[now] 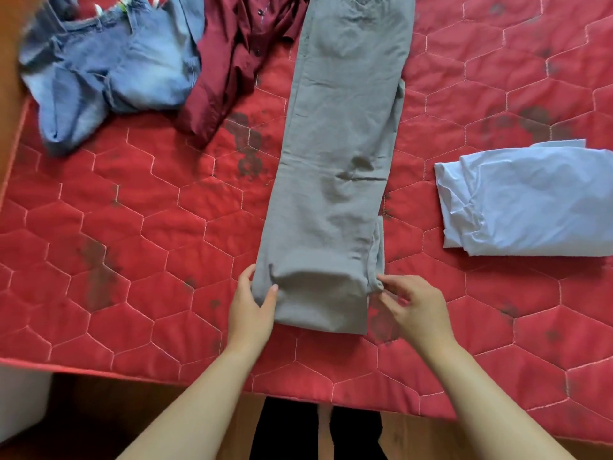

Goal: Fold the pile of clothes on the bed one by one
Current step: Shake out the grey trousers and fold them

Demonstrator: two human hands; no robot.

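Grey trousers point(341, 154) lie lengthwise down the middle of the red quilted bed point(139, 260), legs stacked one on the other, hems toward me. My left hand point(253, 303) grips the left corner of the hem, thumb on top of the cloth and fingers along its edge. My right hand point(411, 303) pinches the right corner of the hem between thumb and fingertips. A crumpled pair of blue jeans point(109, 68) lies at the far left, with a maroon shirt point(238, 58) bunched next to it. A folded white garment point(530, 200) rests at the right.
The bed's near edge point(199, 380) runs across just in front of my legs, with wooden floor below. The left edge of the mattress meets an orange-brown surface point(13, 44). Dark stains mark the quilt in several places.
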